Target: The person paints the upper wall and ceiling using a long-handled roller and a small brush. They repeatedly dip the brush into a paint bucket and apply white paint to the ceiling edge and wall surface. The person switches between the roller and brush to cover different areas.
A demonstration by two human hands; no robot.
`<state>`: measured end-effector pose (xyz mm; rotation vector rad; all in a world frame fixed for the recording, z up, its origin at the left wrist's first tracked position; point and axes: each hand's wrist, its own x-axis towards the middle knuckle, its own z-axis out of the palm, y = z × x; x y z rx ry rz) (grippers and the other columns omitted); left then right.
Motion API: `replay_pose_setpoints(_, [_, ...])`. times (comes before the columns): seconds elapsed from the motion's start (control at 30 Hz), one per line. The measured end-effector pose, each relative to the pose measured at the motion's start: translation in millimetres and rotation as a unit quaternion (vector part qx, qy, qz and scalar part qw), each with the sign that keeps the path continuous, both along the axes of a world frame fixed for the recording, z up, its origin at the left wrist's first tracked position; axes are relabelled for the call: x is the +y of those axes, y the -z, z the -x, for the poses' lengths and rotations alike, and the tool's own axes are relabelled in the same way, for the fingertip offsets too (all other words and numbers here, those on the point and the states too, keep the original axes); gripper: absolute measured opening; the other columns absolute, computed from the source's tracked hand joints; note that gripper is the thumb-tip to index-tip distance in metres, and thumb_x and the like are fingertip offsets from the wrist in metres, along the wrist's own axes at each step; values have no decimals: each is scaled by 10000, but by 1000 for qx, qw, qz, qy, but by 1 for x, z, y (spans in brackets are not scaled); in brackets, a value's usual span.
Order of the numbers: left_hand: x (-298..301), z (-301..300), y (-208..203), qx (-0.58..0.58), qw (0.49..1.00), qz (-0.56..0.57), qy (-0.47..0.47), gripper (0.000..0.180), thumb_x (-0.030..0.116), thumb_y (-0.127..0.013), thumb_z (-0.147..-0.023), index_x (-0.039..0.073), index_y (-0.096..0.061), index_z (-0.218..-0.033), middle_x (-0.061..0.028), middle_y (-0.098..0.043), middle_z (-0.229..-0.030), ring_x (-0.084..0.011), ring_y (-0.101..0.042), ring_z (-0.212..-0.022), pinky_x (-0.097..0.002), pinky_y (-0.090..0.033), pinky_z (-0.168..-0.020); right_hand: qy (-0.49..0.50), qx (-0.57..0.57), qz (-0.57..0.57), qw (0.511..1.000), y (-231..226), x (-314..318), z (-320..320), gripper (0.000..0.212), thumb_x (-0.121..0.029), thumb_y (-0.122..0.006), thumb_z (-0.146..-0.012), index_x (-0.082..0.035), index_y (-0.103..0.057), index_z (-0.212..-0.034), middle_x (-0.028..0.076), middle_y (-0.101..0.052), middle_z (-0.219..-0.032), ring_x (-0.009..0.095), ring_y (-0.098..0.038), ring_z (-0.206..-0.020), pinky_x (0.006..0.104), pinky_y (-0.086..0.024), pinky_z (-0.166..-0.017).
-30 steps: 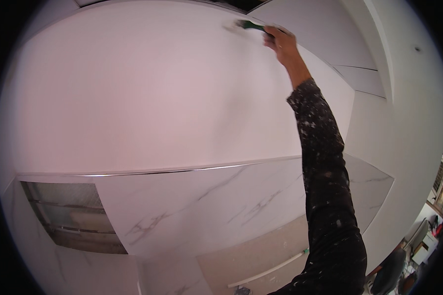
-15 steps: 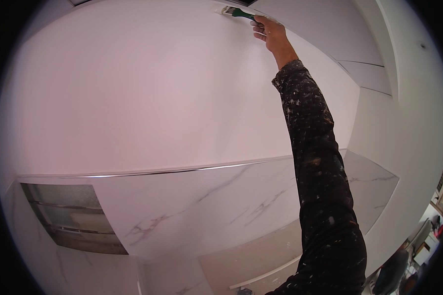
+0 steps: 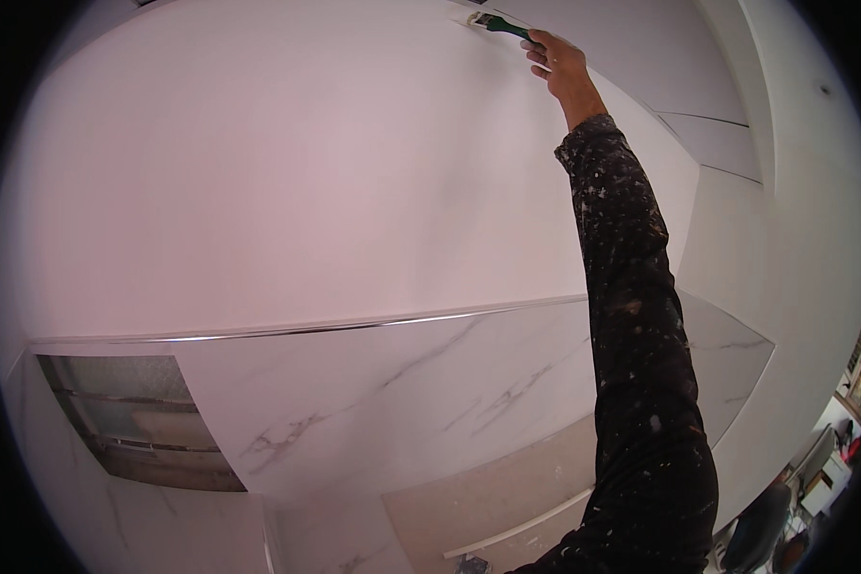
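My right hand (image 3: 557, 65) is raised high, closed around the green handle of a paintbrush (image 3: 503, 26). The bristles point left and touch the top of the white wall (image 3: 287, 163), close to where it meets the ceiling (image 3: 631, 57). A dark sleeve (image 3: 631, 258) spattered with white paint covers the arm. My left hand is out of view.
A shiny metal trim strip (image 3: 354, 326) runs under the painted wall, above white marbled tiles (image 3: 354, 392). At lower left is a louvred glass window (image 3: 143, 421). A beige panel (image 3: 488, 497) lies low in the middle. Assorted items, including a dark chair (image 3: 758, 526), stand at lower right.
My right hand and the paintbrush have moved a little to the right along the top edge of the wall. The grip on the brush is the same.
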<state>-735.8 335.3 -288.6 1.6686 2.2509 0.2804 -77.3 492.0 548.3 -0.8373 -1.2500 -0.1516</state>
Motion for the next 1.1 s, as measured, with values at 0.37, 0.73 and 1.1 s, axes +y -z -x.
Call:
replay_pose_setpoints(0.37, [16,32,137,113,987,-105,31,547,389,-519,-939,-15,-552,-1306,-251,-608,-1270,-412,-580,-1159,-472,-458,-1001,59,27,12,998,1,-4,-18,271,-307,-726,-859,-110,-695,-1043,24,-730,-946,136,-605,-882,373,-455,-842])
replay_pose_setpoints(0.73, [10,45,177,221,950,-211,55,558,401,-515,-939,-12,-549,-1312,-249,-606,-1276,-415,-576,-1167,-469,-451,-1011,576,-159,-26,801,7,6,6,316,-315,-540,-862,-190,-720,-1089,141,-727,-1029,380,-674,-1006,471,-529,-854])
replay_pose_setpoints(1.1, [-4,-12,28,253,918,-300,48,554,424,-531,-926,16,-563,-1299,-216,-626,-1261,-405,-596,-1137,-465,-467,-987,105,-154,-102,977,33,44,191,153,-190,-655,-818,-55,-695,-879,143,-688,-806,298,-658,-781,414,-532,-744])
